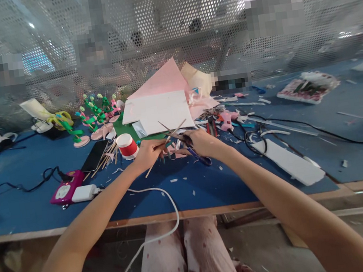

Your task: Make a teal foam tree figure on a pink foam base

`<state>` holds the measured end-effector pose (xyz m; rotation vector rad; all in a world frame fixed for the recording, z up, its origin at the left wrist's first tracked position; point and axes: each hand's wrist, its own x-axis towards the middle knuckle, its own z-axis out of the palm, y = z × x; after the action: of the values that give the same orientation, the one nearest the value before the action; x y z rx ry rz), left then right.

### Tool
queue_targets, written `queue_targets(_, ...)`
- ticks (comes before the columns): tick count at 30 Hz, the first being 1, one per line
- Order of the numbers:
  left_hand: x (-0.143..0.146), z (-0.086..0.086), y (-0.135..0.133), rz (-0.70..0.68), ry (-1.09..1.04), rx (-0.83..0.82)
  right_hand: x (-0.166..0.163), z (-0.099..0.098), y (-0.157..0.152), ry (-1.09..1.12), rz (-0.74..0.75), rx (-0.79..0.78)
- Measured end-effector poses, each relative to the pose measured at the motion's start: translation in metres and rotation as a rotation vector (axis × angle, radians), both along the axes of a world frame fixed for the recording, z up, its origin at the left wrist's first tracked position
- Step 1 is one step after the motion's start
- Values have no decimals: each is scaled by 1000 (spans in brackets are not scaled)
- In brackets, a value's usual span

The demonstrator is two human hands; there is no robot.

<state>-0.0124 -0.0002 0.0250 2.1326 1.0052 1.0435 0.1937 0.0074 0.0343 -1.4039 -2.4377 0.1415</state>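
My left hand (pixel 150 152) is closed round a thin wooden stick (pixel 150 168) that slants up to the right. A small teal-green piece shows by its fingertips, too small to make out. My right hand (pixel 202 142) grips a pair of scissors (pixel 171 130), the blades spread and crossing near the upper part of the stick. Whether the blades touch the stick I cannot tell. A blue handle loop (pixel 204 159) shows below the right hand. Beside the left hand stands a red and white cup-like object (pixel 127 146), with loose wooden sticks (pixel 106 158) left of it.
White sheets (pixel 161 109) and pink sheets (pixel 164 80) lie behind my hands. Left are small green plant models (pixel 94 120), a phone (pixel 95 156) and a purple power socket (pixel 67 187). Right are a pink glue gun (pixel 228 119), cables and a white board (pixel 288 162). A white cable (pixel 173 204) crosses the table edge.
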Motion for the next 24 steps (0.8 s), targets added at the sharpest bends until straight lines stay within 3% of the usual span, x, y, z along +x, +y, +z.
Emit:
queue_targets(9,-2,0,2,48,-11,70,-8,-2,0,100,-86,-35)
queue_targets(15,-2,2,1,101,-44,86,-7,-1,0,227,-25,-71)
queue_targets(24,-5,-1,6,308,-183,140,5,-10,15,663,-22,-214)
